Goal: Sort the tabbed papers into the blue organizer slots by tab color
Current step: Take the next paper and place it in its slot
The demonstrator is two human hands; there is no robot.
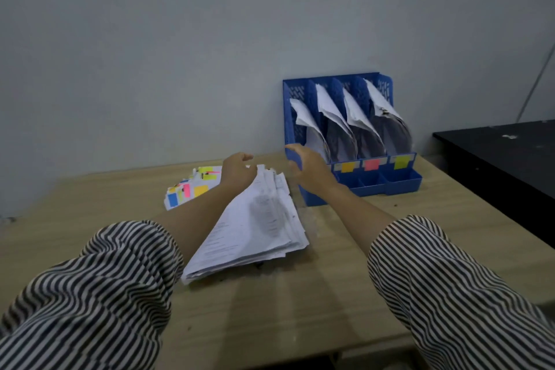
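Fingers (246, 157) loosely curled above paper stack (255, 219); right hand (306, 165) (likewise empty) hides organizer (390, 180) corner.

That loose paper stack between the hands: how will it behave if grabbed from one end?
The paper stack will probably sag: thin, unbound sheets. Its edges are already fanned and uneven, so sheets will likely slide apart unless pinched firmly. It looks thick, so likely heavy for one hand; the left hand sits at its far end.
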